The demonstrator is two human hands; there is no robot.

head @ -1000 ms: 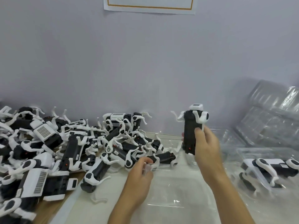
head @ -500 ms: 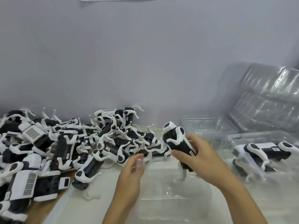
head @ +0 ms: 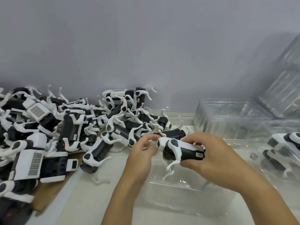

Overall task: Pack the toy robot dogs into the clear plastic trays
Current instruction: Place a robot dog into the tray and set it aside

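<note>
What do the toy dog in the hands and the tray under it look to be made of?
Toy robot dog: looks like hard moulded plastic, with matte black body and smooth white shells and legs holding crisp shapes. Clear plastic tray: thin transparent formed plastic, glossy; the table shows through it and glints run along its edges. Exact plastic types cannot be told.

Heap of robot dogs [head: 68,132] clogs whole left side, white legs poking up everywhere, no clean reach through there for me. Strip of bare tabletop [head: 90,197] between heap and clear tray [head: 186,198] in front of me, my left forearm runs up it. Packed tray [head: 282,153] blocks right edge. Empty trays [head: 230,117] wall off back right, more stacked trays [head: 285,88] leaning behind. Above everything open up to wall [head: 146,46].
</note>
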